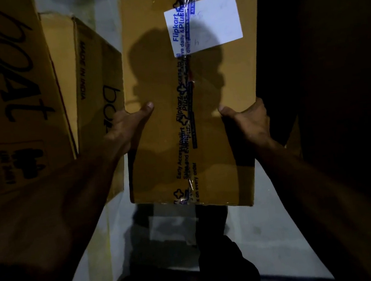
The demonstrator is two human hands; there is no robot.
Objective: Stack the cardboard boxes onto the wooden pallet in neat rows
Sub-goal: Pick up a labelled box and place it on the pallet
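A long brown cardboard box point(164, 142) with blue-printed tape down its middle and a white label near its far end is held up in front of me. My left hand point(129, 126) grips its left edge, thumb lying on the top face. My right hand point(247, 119) grips the right edge the same way, thumb on top. The fingers of both hands are hidden under the box. No wooden pallet can be made out in the dim view.
Two brown boxes printed "boAt" stand at the left, a large one point(8, 91) and a smaller one point(97, 85) touching the held box's left side. Pale grey floor point(270, 223) lies below. The right side is dark. My dark-clothed legs point(194, 266) show underneath.
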